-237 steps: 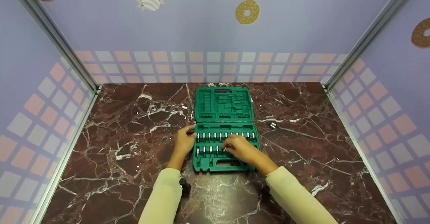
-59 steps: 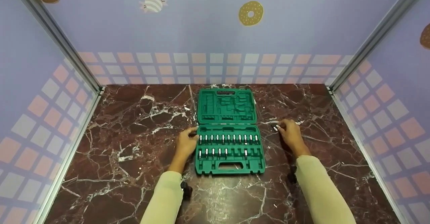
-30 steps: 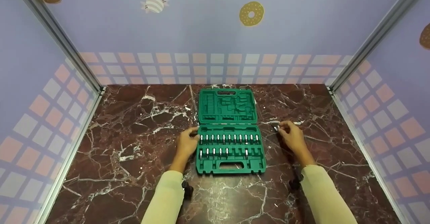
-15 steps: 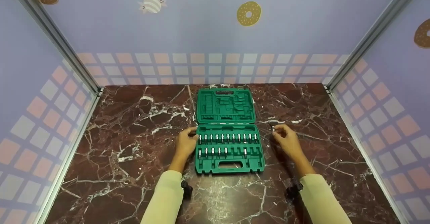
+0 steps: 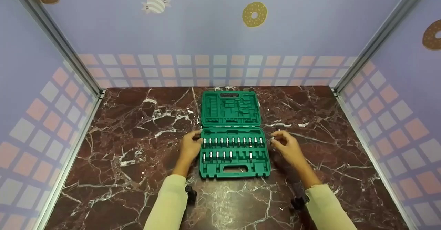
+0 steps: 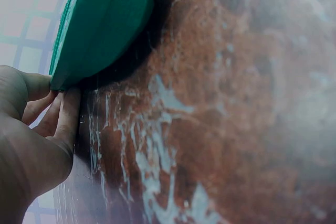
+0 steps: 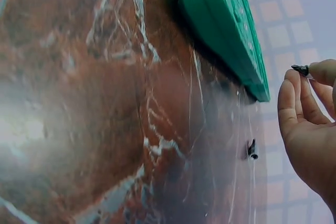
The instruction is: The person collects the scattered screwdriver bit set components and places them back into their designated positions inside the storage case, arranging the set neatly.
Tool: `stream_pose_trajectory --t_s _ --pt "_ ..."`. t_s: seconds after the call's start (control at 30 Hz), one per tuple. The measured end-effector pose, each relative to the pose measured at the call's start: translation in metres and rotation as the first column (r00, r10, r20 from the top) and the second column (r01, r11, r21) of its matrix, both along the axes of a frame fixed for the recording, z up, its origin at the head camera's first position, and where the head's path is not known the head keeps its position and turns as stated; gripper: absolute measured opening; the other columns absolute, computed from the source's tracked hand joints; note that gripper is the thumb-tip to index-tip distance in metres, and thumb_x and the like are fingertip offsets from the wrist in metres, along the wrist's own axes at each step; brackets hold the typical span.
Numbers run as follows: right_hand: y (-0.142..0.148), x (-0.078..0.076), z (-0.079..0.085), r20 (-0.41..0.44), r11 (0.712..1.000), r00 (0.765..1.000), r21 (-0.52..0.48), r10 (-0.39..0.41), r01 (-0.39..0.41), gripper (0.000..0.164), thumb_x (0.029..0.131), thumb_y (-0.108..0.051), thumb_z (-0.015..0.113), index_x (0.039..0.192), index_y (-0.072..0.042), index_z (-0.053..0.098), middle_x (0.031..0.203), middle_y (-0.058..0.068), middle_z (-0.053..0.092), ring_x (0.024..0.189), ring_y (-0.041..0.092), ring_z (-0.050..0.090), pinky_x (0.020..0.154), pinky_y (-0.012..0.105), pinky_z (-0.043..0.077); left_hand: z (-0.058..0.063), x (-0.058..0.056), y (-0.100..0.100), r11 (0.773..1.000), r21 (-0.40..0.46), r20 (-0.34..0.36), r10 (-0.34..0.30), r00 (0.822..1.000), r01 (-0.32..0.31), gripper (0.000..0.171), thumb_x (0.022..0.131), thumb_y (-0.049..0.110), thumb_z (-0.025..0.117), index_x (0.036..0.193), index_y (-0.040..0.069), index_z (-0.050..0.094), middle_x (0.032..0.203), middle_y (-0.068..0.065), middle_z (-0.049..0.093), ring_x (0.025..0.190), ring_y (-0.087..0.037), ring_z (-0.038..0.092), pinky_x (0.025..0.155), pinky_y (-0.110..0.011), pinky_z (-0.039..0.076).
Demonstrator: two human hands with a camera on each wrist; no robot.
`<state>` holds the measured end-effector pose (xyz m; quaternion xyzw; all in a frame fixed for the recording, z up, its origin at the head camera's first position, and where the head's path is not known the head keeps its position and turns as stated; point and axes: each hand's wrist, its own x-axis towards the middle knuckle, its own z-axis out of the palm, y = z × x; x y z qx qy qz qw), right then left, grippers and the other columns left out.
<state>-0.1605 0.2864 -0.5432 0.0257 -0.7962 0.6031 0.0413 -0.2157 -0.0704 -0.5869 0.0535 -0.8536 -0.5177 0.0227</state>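
Observation:
A green socket case (image 5: 261, 168) lies open and flat on the table, its lower half holding two rows of silver bit sockets (image 5: 227, 141). My left hand (image 5: 190, 146) grips the case's left edge, thumb and fingers pinching the rim in the left wrist view. Just off the right edge, my right hand (image 5: 288, 148) pinches a small bit socket (image 7: 301, 70) between thumb and fingertips, its dark tip pointing away from the palm. Several slots in the front row stand empty, left of the lone socket (image 5: 250, 155).
Another bit socket (image 7: 253, 150) lies on the marble-patterned table (image 5: 137, 175) beyond my right hand. The moulded lid (image 5: 215, 107) rests folded back toward the rear wall (image 5: 193, 26). Side walls bound the table left and right.
My right hand has set a socket in the front row, reached to the loose sockets at right, picked one up and drawn it leftward toward the case. My left hand keeps its hold.

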Motion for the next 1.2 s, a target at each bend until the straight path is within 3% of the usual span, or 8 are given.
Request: stream_pose_trajectory --t_s 0.2,0.37,0.53,0.63,0.7,0.9,1.1,1.2 --pt "-0.006 -0.003 -0.006 0.035 0.998 0.999 -0.055 0.041 -0.039 0.022 0.098 0.006 0.063 0.118 0.017 0.061 0.1 0.029 0.065 0.083 0.022 0.07 0.08 0.041 0.061 0.0 0.001 0.0 1.0 0.003 0.003 0.005 1.0 -0.005 0.032 0.095 0.003 0.069 0.127 0.007 0.074 0.116 -0.015 0.075 0.107 -0.033 0.071 0.094 -0.048 0.056" --pt "-0.015 -0.005 -0.013 0.032 0.997 0.996 -0.024 0.079 -0.079 0.02 0.098 0.003 0.065 0.116 0.011 0.063 0.099 0.017 0.068 0.084 0.016 0.069 0.079 0.033 0.06 -0.001 0.001 0.0 1.0 0.004 0.0 0.004 1.0 -0.004 0.032 0.095 0.003 0.068 0.126 0.006 0.074 0.115 -0.015 0.075 0.107 -0.033 0.071 0.094 -0.048 0.056" --pt "-0.029 0.0 0.001 0.026 0.989 0.988 -0.004 0.15 -0.15 0.018 0.096 0.004 0.067 0.113 0.012 0.063 0.1 0.022 0.068 0.086 0.024 0.07 0.079 0.036 0.06 -0.001 0.001 0.0 1.0 0.028 -0.004 -0.002 1.0 0.002 0.033 0.096 0.001 0.067 0.128 0.005 0.073 0.114 -0.016 0.075 0.107 -0.033 0.071 0.093 -0.048 0.056" --pt "-0.038 0.005 0.012 0.03 0.981 0.98 -0.019 0.195 -0.194 0.019 0.095 0.005 0.067 0.112 0.013 0.062 0.101 0.026 0.067 0.086 0.02 0.069 0.078 0.032 0.059 -0.001 0.001 0.001 1.0 0.027 -0.006 0.0 1.0 0.0 0.034 0.095 0.001 0.068 0.128 0.005 0.073 0.115 -0.016 0.075 0.107 -0.033 0.071 0.093 -0.048 0.056" --pt "-0.042 0.004 0.011 0.032 0.975 0.974 -0.012 0.224 -0.224 0.02 0.095 0.005 0.067 0.113 0.013 0.062 0.104 0.028 0.067 0.086 0.017 0.068 0.077 0.027 0.058 0.0 0.001 0.001 1.0 0.022 -0.004 0.002 1.0 -0.002 0.034 0.095 0.001 0.068 0.128 0.005 0.073 0.115 -0.016 0.075 0.107 -0.033 0.071 0.093 -0.047 0.056" --pt "-0.049 -0.006 -0.011 0.014 0.958 0.964 0.106 0.266 -0.266 0.02 0.095 0.004 0.069 0.114 0.009 0.065 0.106 0.028 0.069 0.089 0.024 0.069 0.074 0.022 0.053 0.001 0.001 0.002 1.0 0.01 -0.001 0.002 1.0 -0.002 0.032 0.095 0.001 0.068 0.126 0.005 0.073 0.115 -0.016 0.075 0.108 -0.033 0.071 0.094 -0.047 0.056" --pt "-0.059 -0.007 -0.014 0.018 0.934 0.96 0.227 0.279 -0.275 0.016 0.093 -0.01 0.077 0.107 -0.007 0.071 0.101 0.011 0.074 0.084 0.015 0.066 0.071 0.022 0.052 0.001 0.001 0.002 1.0 0.012 0.011 -0.002 1.0 0.002 0.032 0.096 0.002 0.068 0.127 0.005 0.073 0.116 -0.016 0.074 0.109 -0.034 0.071 0.094 -0.047 0.056" --pt "-0.064 -0.008 -0.014 0.017 0.921 0.955 0.261 0.296 -0.29 0.012 0.093 -0.012 0.077 0.104 -0.01 0.073 0.098 0.008 0.074 0.082 0.012 0.065 0.071 0.023 0.052 0.002 0.002 0.002 1.0 0.011 0.02 0.002 1.0 -0.002 0.033 0.096 0.003 0.068 0.129 0.007 0.073 0.117 -0.016 0.074 0.11 -0.033 0.071 0.094 -0.048 0.056"
